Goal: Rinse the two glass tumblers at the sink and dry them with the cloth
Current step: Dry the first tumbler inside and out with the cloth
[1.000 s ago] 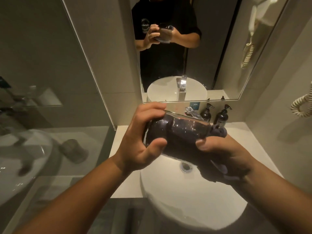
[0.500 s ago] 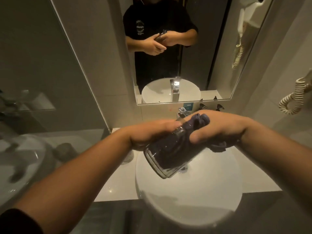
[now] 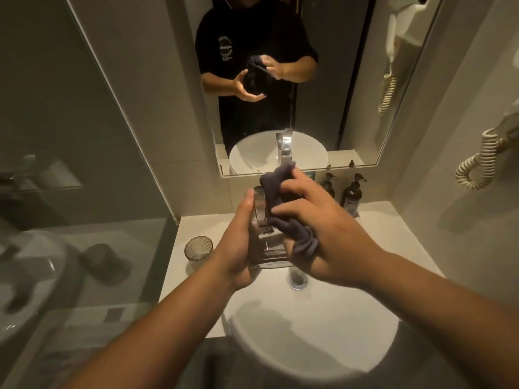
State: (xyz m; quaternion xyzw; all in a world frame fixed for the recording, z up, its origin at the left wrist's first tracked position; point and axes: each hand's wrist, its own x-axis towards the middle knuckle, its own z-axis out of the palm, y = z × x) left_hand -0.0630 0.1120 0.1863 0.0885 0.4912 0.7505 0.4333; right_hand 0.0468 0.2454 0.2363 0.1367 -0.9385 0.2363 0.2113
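Above the round white sink basin (image 3: 323,341), my left hand (image 3: 238,242) grips a clear glass tumbler (image 3: 266,242), held nearly upright with its thick base toward me. My right hand (image 3: 317,228) presses a dark grey cloth (image 3: 283,214) against the tumbler's right side and top; cloth bunches out above and below my fingers. A second ribbed glass tumbler (image 3: 198,248) stands upright on the white counter (image 3: 193,279), left of the basin and apart from both hands.
Two dark pump bottles (image 3: 352,193) stand at the counter's back right. The drain (image 3: 297,279) shows just below the held tumbler. A mirror (image 3: 351,94) hangs above, a glass partition (image 3: 84,192) is on the left, and a coiled cord (image 3: 483,161) hangs on the right wall.
The tumbler has turned from tilted with its mouth toward me to nearly upright. My right hand with the cloth has shifted over its side, and the view has dropped a little.
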